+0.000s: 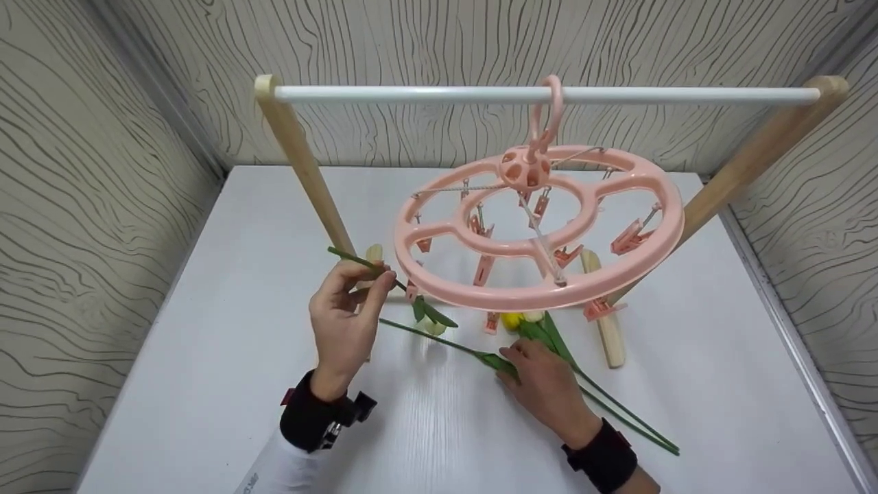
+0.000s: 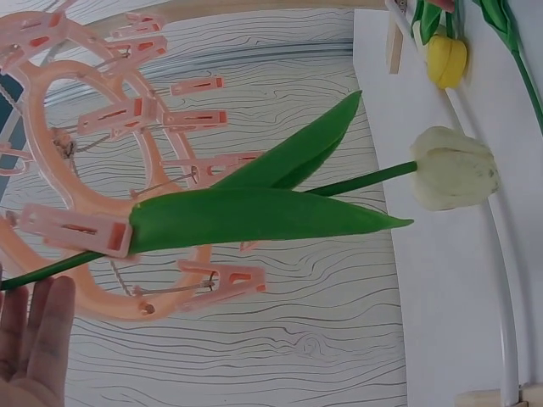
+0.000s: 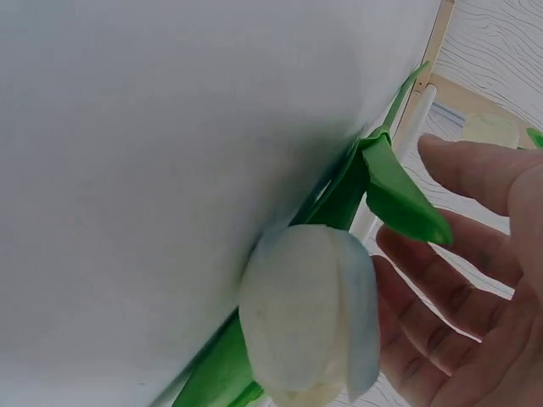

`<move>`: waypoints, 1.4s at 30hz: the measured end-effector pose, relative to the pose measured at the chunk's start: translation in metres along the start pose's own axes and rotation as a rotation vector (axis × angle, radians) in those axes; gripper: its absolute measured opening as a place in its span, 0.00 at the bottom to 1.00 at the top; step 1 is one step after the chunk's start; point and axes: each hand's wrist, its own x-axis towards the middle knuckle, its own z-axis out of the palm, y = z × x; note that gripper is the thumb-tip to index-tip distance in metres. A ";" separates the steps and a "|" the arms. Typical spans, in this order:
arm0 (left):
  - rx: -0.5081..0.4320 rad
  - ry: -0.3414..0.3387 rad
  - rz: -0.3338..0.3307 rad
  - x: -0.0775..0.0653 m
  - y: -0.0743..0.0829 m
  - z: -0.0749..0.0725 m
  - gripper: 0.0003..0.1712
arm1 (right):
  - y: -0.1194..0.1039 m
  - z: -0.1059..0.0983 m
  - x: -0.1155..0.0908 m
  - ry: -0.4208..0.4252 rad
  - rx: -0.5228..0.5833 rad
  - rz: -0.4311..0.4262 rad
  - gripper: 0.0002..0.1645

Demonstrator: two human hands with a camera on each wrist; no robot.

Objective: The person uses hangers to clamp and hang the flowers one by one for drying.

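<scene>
In the head view my left hand [image 1: 346,315] pinches the green stem of a white tulip [image 2: 454,168] between thumb and fingers. That tulip's head points down and away from the hand. A pink clothespin [image 2: 76,229] overlaps its stem where the leaves begin; I cannot tell whether it bites the stem. It hangs from a round pink clip hanger [image 1: 480,298]. My right hand [image 1: 542,384] is low over the table, fingers spread and loosely bent beside another white tulip [image 3: 310,314]. A leaf [image 3: 403,191] of this tulip lies near the thumb and fingers, not gripped.
The hanger hooks over a white rod [image 1: 411,95] between wooden posts [image 1: 302,165]. Several clothespins dangle below its ring. A yellow tulip [image 1: 511,321] lies beyond the right hand, with long stems [image 1: 631,412] stretching right. A wooden foot [image 1: 607,329] stands on the white table [image 1: 720,384].
</scene>
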 end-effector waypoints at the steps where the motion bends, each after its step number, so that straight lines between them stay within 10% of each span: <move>1: -0.001 -0.003 0.003 0.000 0.000 0.000 0.10 | -0.001 0.000 0.000 -0.014 -0.003 0.003 0.22; 21: -0.031 0.008 -0.021 -0.008 -0.005 -0.001 0.11 | -0.004 0.008 0.004 -0.053 -0.052 0.002 0.09; 42: 0.072 0.023 -0.184 -0.052 -0.006 -0.014 0.11 | 0.000 -0.001 -0.001 -0.042 -0.060 -0.046 0.08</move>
